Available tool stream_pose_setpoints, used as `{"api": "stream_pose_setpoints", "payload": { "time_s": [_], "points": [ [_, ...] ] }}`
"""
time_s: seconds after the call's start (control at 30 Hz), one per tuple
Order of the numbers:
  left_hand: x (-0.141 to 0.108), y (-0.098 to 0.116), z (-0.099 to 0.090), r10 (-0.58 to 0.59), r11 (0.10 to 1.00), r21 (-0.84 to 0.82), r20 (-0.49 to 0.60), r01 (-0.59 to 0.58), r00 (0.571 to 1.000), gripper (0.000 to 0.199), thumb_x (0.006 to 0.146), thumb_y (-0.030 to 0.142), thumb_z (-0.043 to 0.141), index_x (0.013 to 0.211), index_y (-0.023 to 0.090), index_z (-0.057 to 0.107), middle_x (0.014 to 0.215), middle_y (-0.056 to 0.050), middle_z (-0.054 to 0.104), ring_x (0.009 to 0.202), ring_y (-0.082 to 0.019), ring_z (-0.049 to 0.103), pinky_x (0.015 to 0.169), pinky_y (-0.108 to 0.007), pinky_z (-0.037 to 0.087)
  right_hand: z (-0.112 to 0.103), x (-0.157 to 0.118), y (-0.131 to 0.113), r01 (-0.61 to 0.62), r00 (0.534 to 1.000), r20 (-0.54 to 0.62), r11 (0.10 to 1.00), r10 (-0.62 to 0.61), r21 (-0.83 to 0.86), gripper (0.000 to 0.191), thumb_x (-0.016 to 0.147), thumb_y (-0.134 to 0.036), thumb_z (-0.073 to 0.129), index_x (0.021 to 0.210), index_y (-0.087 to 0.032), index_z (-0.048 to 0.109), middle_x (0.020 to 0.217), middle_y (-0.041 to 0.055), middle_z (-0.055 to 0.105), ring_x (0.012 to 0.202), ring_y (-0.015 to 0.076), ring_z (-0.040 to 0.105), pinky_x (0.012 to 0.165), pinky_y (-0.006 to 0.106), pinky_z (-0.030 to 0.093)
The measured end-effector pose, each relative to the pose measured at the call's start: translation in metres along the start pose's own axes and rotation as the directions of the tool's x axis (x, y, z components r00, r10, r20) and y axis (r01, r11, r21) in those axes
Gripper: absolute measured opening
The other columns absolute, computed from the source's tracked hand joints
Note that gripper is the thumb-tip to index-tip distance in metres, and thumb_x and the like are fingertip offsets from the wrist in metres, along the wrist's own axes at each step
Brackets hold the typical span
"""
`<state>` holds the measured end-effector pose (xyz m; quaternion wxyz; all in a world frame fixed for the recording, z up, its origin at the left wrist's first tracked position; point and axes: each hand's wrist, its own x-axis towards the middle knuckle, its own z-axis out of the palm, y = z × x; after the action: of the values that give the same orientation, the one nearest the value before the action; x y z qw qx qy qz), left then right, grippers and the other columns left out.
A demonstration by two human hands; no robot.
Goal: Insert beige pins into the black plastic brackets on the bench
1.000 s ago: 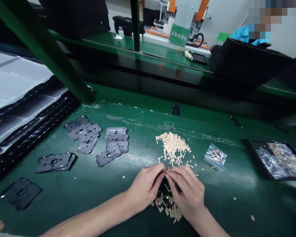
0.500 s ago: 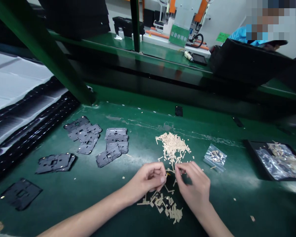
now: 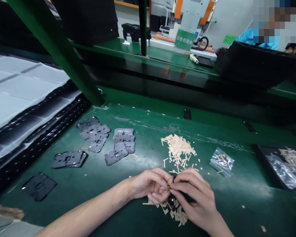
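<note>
My left hand [image 3: 156,185] is closed, pinching a small dark and amber-yellow piece [image 3: 169,187] between thumb and fingers. The fingertips of my right hand [image 3: 196,195] press together against that same piece from the right, so the two hands meet over it. Whether my right fingers also hold something tiny is hidden. Just beyond the hands is a heap of small beige strips [image 3: 179,148]. Below them lies a second scatter of beige tabs [image 3: 179,215], with a few dark bits among them, partly covered by my hands.
Flat black plates lie at the left in overlapping groups [image 3: 95,133], a stack [image 3: 68,159] and a single plate [image 3: 39,187]. To the right are a clear bag [image 3: 222,161] and a black tray [image 3: 263,161]. A green post [image 3: 64,56] slants at left; a co-worker's blue sleeve [image 3: 246,37] shows beyond.
My right hand has come in to meet my left, closing the gap between them at the small piece. The whole view has shifted, so the bench items appear further right.
</note>
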<state>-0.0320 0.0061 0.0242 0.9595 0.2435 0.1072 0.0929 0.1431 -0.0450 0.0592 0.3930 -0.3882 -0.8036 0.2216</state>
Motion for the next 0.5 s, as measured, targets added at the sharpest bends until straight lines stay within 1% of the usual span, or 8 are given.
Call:
{"api": "stream_pose_setpoints", "payload": {
  "time_s": [0.2,0.3,0.37,0.4,0.43,0.47,0.5],
  "points": [
    [0.001,-0.004,-0.008,-0.041,0.999,0.031,0.018,0.041,0.999,0.003,0.066,0.012,0.044,0.066,0.015,0.045,0.042,0.003,0.036,0.034,-0.006,0.021,0.033,-0.019,0.011,0.001,0.003,-0.001,0.035,0.999,0.024,0.999,-0.034,-0.013,0.023,0.071,0.001,0.058,0.086,-0.017,0.059,0.078,0.0059,0.057,0.072,0.0177,0.052,0.059,0.032,0.045],
    [0.002,-0.002,-0.006,-0.048,0.997,0.056,0.023,0.046,0.999,0.003,0.066,0.013,0.044,0.068,0.015,0.046,0.042,0.004,0.038,0.033,-0.006,0.022,0.033,-0.020,0.012,0.003,0.002,-0.001,0.034,0.999,0.031,0.999,-0.034,-0.007,0.023,0.071,0.001,0.057,0.086,-0.017,0.058,0.078,0.0058,0.058,0.072,0.0177,0.052,0.059,0.031,0.045],
    [0.000,0.003,0.001,-0.035,0.989,0.141,-0.032,0.039,0.999,0.002,0.069,0.016,0.045,0.071,0.015,0.047,0.044,0.004,0.038,0.035,-0.007,0.024,0.034,-0.020,0.013,0.003,0.001,-0.001,0.017,1.000,0.021,1.000,-0.018,0.007,0.022,0.071,0.000,0.057,0.086,-0.017,0.057,0.077,0.0054,0.058,0.071,0.0172,0.052,0.060,0.031,0.045],
    [-0.002,0.006,0.005,-0.008,0.970,0.240,-0.089,0.030,0.996,0.005,0.073,0.019,0.045,0.072,0.015,0.047,0.046,0.004,0.039,0.036,-0.007,0.027,0.035,-0.019,0.015,0.003,0.000,-0.001,0.003,1.000,0.009,1.000,-0.003,0.016,0.022,0.072,0.000,0.056,0.085,-0.017,0.056,0.077,0.0049,0.057,0.071,0.0169,0.052,0.060,0.032,0.045],
    [-0.007,0.010,0.009,0.048,0.923,0.384,-0.170,0.021,0.984,0.009,0.076,0.023,0.044,0.072,0.015,0.048,0.049,0.003,0.042,0.039,-0.008,0.032,0.037,-0.019,0.019,0.002,0.000,0.000,-0.015,1.000,-0.007,1.000,0.015,0.022,0.021,0.072,0.000,0.056,0.084,-0.017,0.056,0.075,0.0044,0.057,0.071,0.0167,0.052,0.061,0.032,0.044],
    [-0.013,0.014,0.014,0.142,0.825,0.564,-0.264,0.033,0.954,0.013,0.079,0.026,0.044,0.073,0.016,0.050,0.054,0.002,0.045,0.044,-0.009,0.037,0.040,-0.019,0.025,0.002,0.000,0.000,-0.034,0.999,-0.026,0.999,0.035,0.025,0.019,0.073,-0.001,0.055,0.083,-0.017,0.056,0.074,0.0040,0.057,0.070,0.0166,0.052,0.062,0.033,0.044],
    [-0.021,0.017,0.017,0.275,0.667,0.740,-0.351,0.085,0.895,0.016,0.081,0.029,0.043,0.075,0.016,0.051,0.059,0.001,0.048,0.049,-0.010,0.042,0.045,-0.021,0.030,0.002,0.000,0.001,-0.053,0.997,-0.047,0.998,0.054,0.025,0.018,0.073,-0.001,0.055,0.082,-0.017,0.056,0.073,0.0036,0.057,0.070,0.0166,0.052,0.062,0.033,0.044]
  ]
}}
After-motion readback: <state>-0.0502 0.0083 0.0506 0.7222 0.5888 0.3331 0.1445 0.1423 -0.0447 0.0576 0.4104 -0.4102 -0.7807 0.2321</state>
